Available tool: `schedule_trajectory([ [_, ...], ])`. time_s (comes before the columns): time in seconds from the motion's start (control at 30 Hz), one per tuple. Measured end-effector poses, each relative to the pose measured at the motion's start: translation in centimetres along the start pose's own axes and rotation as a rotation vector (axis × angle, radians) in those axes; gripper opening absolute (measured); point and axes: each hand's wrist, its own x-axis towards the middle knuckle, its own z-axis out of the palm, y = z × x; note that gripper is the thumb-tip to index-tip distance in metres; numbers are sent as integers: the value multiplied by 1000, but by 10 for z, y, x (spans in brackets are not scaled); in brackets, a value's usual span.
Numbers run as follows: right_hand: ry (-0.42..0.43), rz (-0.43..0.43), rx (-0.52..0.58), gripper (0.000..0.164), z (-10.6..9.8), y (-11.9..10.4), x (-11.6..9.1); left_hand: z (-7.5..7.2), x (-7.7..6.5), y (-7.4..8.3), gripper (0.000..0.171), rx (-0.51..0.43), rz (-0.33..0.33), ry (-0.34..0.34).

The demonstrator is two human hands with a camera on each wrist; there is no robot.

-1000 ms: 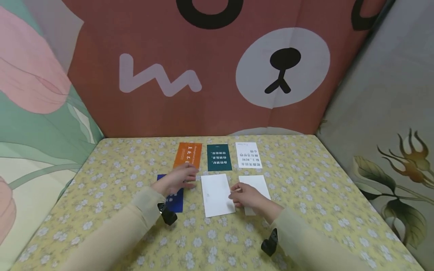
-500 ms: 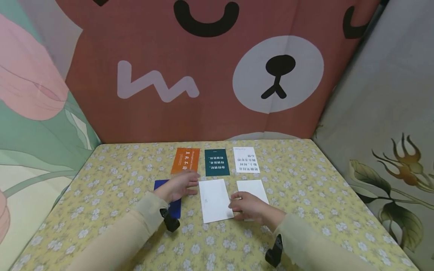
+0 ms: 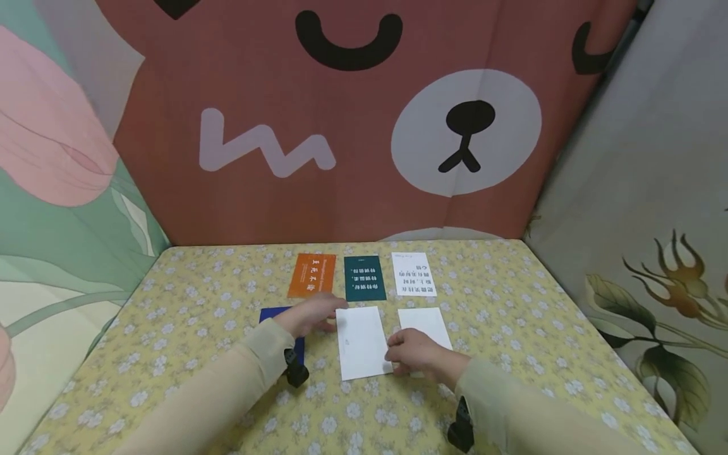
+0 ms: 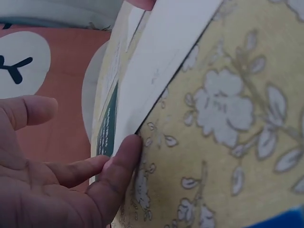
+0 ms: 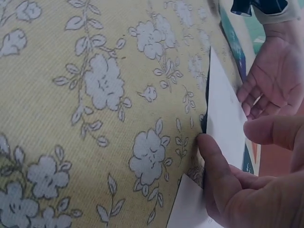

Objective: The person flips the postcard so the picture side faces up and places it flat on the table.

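Note:
A blank white card (image 3: 363, 341) lies in the middle of the near row of cards. My left hand (image 3: 311, 314) reaches over a dark blue card (image 3: 279, 311), partly hiding it. Its fingertips touch the white card's far left corner in the left wrist view, the thumb (image 4: 35, 111) held away. On the other side, my right hand (image 3: 418, 352) has its fingertips at the white card's right edge. The right wrist view shows that hand's thumb (image 5: 270, 130) raised off the card. A second white card (image 3: 428, 322) lies partly under the right hand.
Along the far row lie an orange card (image 3: 313, 275), a dark green card (image 3: 365, 278) and a white card with printed text (image 3: 414, 274). A yellow floral cloth (image 3: 199, 354) covers the table. A brown bear-print backdrop (image 3: 273, 208) stands behind, with printed cloths on both sides.
My left hand has shifted right, onto the middle white card's far left corner. The right hand stays at its right edge, fingers slightly closer in. The head view has tilted up slightly.

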Motion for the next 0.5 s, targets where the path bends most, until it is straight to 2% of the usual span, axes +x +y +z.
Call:
schedule_trajectory([
  [0.07,13,6,-17,31,2,1,0,3,1,-2,46,26,12,3],
  [0.2,43,-24,-8,31,7,2,-1,5,3,-9,34,46,50,52],
  [0.33,78,-66,-4,24,12,5,1,5,4,-14,21,38,77,98],
  [0.5,85,-97,-1,24,13,6,-1,8,5,-14,10,21,99,138],
])
